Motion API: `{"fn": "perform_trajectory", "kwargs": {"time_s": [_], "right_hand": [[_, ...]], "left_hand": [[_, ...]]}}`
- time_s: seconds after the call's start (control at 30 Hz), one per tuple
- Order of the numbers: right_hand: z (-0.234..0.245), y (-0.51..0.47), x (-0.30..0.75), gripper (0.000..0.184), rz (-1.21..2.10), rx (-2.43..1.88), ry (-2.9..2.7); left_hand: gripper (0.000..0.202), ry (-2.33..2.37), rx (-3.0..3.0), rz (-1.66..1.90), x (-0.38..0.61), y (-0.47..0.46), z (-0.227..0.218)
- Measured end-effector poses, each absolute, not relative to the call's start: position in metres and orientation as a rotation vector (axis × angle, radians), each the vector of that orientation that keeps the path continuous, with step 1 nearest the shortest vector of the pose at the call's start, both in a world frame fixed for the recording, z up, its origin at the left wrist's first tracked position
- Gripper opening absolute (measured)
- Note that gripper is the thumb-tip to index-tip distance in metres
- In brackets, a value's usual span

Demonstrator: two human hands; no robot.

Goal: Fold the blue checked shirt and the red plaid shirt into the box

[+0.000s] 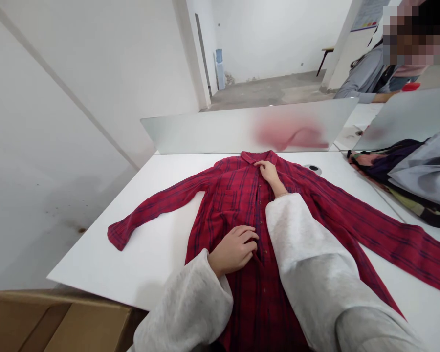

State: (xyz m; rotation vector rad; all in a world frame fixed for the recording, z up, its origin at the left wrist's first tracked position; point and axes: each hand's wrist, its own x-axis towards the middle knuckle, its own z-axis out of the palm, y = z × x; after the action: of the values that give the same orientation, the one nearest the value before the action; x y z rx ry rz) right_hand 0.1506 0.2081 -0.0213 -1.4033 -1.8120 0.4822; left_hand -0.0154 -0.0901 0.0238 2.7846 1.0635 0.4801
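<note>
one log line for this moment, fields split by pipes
left hand: on plaid shirt front | right hand: at collar | shirt: spread on table

On the head view I see a red plaid shirt [223,205] lying on a white worktop [132,271], sleeves [165,200] spread. The right hand [268,172] touches it just below the collar [248,157]; the left hand [236,250], loosely curled, lies lower down. A frosted divider [198,132] stands behind, a cardboard box [95,325] lower left.
</note>
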Motion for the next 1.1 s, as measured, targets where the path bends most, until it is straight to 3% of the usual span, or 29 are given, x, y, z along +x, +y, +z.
{"fn": "perform_trajectory", "kwargs": {"time_s": [0.33,0.63,0.93,1.1], "right_hand": [[-0.027,0.223,0.151,0.045,0.467,-1.487,-1.828],[-0.026,0.216,0.148,0.041,0.369,-1.526,-1.928],[-0.016,0.196,0.147,0.038,0.16,-1.632,-1.98],[-0.017,0.192,0.145,0.039,0.121,-1.7,-1.986]], "left_hand": [[0.024,1.14,2.741,0.925,-0.003,-0.101,0.03],[0.018,0.776,2.907,0.28,0.011,-0.104,0.012],[0.02,0.969,2.822,0.497,0.011,-0.108,0.02],[0.019,1.042,2.822,0.315,0.017,-0.111,0.014]]}}
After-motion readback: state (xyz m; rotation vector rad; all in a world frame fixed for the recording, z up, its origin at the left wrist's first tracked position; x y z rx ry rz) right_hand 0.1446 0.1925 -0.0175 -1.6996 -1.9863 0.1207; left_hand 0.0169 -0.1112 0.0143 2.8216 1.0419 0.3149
